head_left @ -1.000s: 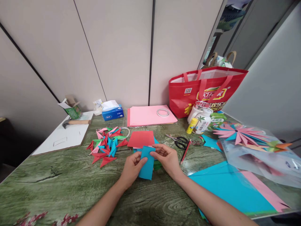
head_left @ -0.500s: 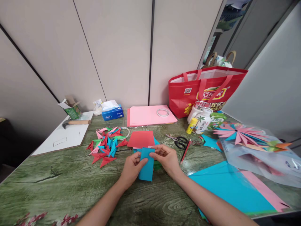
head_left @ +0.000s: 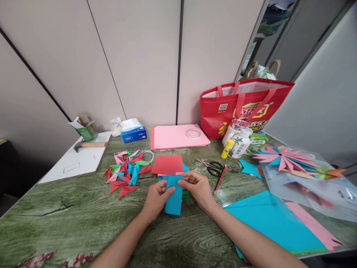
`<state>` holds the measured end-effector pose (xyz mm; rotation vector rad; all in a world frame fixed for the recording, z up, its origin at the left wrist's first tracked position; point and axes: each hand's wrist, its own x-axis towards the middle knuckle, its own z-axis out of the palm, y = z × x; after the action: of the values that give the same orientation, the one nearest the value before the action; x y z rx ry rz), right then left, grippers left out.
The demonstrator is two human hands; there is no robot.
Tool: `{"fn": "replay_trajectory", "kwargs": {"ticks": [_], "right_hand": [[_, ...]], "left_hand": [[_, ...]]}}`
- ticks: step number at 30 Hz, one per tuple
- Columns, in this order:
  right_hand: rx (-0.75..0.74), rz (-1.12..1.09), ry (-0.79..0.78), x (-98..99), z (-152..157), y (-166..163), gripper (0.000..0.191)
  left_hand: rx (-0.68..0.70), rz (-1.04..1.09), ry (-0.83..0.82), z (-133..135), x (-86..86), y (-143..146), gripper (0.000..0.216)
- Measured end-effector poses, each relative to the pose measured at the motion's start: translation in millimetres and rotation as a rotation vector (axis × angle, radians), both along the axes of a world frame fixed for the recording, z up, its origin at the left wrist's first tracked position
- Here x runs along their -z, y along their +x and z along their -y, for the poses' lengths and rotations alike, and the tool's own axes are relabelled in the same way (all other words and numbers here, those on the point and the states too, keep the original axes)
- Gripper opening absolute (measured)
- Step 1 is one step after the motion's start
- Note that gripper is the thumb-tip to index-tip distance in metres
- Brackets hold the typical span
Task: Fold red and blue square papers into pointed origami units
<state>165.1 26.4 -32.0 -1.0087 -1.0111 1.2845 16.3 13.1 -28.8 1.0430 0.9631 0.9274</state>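
Note:
A folded piece of blue paper (head_left: 173,201) is held up over the table between both hands. My left hand (head_left: 157,195) pinches its left edge, thumb on the front face. On the upper right corner, my right hand (head_left: 196,185) grips the same paper between thumb and fingers. Just behind it lies a stack of small coloured sheets, a red sheet (head_left: 167,165) on top and blue and green edges showing below. To the left sits a pile of folded red, pink, blue and green paper pieces (head_left: 128,173).
Scissors (head_left: 213,167) and a red pencil (head_left: 220,179) lie right of the stack. A glue stick (head_left: 227,149), white bottle (head_left: 241,143) and red bag (head_left: 214,111) stand behind. Large blue sheets (head_left: 273,223) cover the right front. A hammer (head_left: 90,146) rests on a white board (head_left: 72,167) at left.
Both hands stay nearly in place with the same grip. The blue paper has shifted very slightly, its lower edge now a bit more curved.

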Motion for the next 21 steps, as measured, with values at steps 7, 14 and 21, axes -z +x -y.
{"fn": "replay_trajectory", "kwargs": {"ticks": [7, 14, 21], "right_hand": [[0.005, -0.015, -0.077, 0.4, -1.3, 0.9, 0.032], [-0.006, -0.038, -0.083, 0.8, -1.4, 1.4, 0.030], [0.007, -0.028, -0.084, 0.2, -1.7, 1.2, 0.029]], "left_hand": [[-0.007, 0.015, -0.022, -0.8, 0.6, 1.1, 0.033], [0.010, 0.034, -0.062, -0.5, -4.7, 1.3, 0.036], [0.020, 0.054, -0.081, 0.2, -6.3, 2.2, 0.036]]}}
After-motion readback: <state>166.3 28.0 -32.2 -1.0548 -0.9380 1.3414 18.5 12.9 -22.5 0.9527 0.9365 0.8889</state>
